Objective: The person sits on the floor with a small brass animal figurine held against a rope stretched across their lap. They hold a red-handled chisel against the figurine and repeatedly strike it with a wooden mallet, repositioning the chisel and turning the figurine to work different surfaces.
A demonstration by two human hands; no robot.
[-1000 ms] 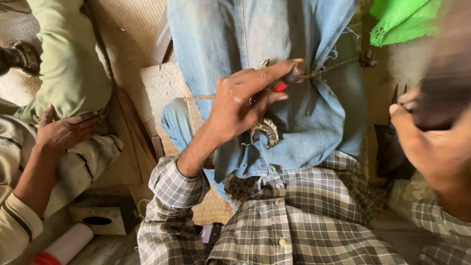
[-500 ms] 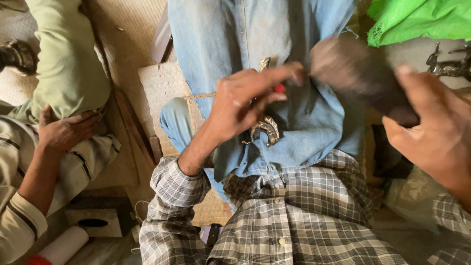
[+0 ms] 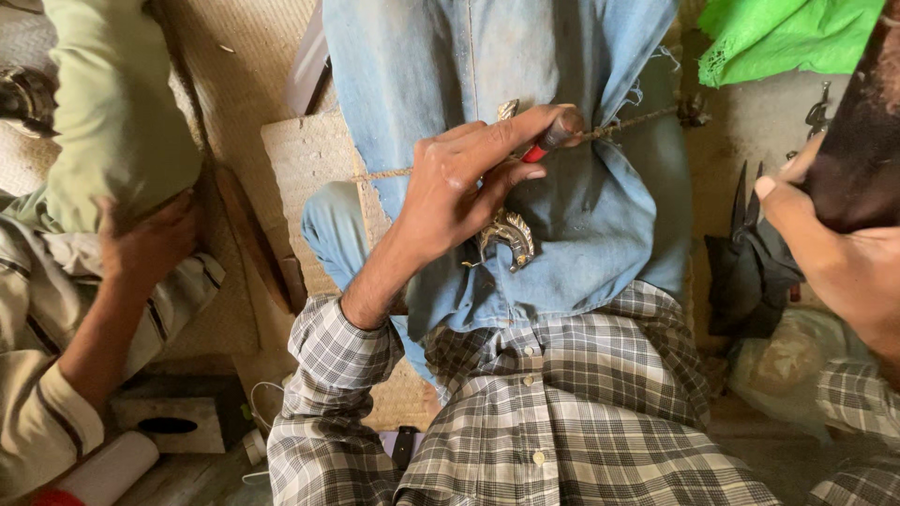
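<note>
At far left, another person's hand [image 3: 150, 245] rests on a knee in pale green trousers [image 3: 112, 112]. Below it, on the floor, lie a white roll [image 3: 108, 468] and a flat box with an oval slot [image 3: 169, 424].

At centre, the left hand [image 3: 459, 187] reaches over a blue denim cloth [image 3: 562, 141] spread across the lap. Its fingers [image 3: 525, 126] are closed narrow — forefinger and thumb pinch a small red-handled tool [image 3: 542, 147] at its dark tip, where a taut cord [image 3: 628, 124] runs across the cloth. Just below the hand, a small ornate silver piece [image 3: 511, 234] lies on the denim.

At right, dark shears [image 3: 747, 211] rest on a dark cloth. The right hand [image 3: 834, 253] is at the frame edge, fingers wrapped around a dark, blurred object [image 3: 862, 141] — its kind cannot be told. A green cloth [image 3: 787, 37] lies at top right.
</note>
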